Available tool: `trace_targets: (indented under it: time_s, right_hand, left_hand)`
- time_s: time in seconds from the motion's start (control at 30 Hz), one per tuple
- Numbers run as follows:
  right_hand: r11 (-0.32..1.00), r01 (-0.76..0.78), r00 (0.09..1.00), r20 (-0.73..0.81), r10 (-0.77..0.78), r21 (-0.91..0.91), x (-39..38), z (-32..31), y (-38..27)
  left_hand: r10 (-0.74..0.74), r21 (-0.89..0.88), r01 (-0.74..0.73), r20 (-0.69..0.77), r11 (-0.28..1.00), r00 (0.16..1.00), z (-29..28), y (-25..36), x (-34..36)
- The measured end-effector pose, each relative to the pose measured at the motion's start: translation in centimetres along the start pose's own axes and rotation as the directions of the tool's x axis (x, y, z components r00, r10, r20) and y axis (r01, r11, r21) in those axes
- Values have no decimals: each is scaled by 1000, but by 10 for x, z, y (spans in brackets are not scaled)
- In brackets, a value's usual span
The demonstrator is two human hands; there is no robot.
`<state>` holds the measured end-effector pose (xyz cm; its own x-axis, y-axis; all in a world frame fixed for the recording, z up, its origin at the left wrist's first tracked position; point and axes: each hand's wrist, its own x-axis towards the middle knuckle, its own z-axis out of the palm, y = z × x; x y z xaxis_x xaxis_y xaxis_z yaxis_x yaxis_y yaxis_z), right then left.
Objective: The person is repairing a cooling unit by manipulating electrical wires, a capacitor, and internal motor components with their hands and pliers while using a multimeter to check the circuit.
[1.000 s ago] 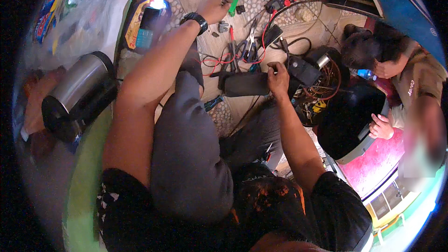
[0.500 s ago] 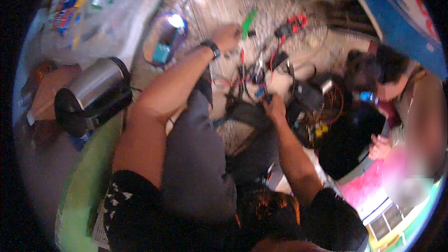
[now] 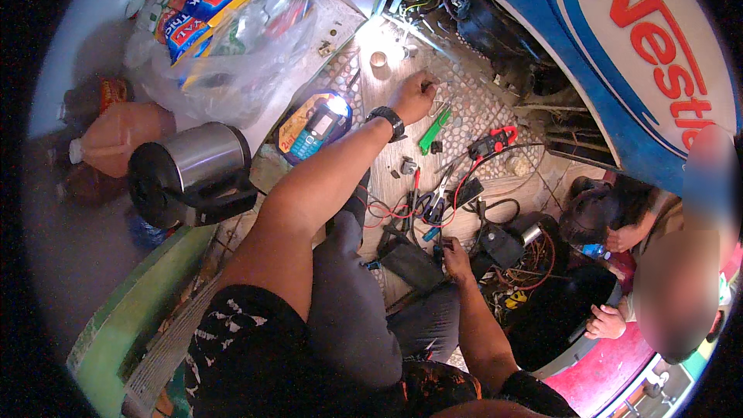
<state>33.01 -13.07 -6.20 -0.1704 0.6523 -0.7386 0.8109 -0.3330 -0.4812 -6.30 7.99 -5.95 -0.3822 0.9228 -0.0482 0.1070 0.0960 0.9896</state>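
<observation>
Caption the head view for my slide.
Left hand reaches beside a green plastic tool on the pebbled floor; right hand rests among tangled wires.

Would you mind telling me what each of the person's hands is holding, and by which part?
The left hand pinches something small on the pebbled floor, too small to identify. The right hand rests on dark parts; no clear hold.

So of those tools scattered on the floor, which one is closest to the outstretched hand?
The green-handled tool, lying just beside the left hand. The red clamp meter and the pliers lie farther off, toward the right hand.
</observation>
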Motion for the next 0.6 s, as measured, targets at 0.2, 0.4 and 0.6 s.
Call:
trace_targets:
  time_s: [0.2, 0.4, 0.6]
  right_hand:
    - [920, 21, 998, -51, -45, -392, -8, 8, -24]
    - [872, -15, 949, -281, -141, -490, -25, 22, -23]
    - [874, 68, 887, -372, -274, -481, -36, 30, -29]
  left_hand:
    - [69, 81, -64, -65, 995, 996, -4, 1, 14]
    - [137, 71, -125, -194, 990, 971, -10, 5, 35]
    - [95, 84, -79, -216, 993, 972, -9, 0, 35]
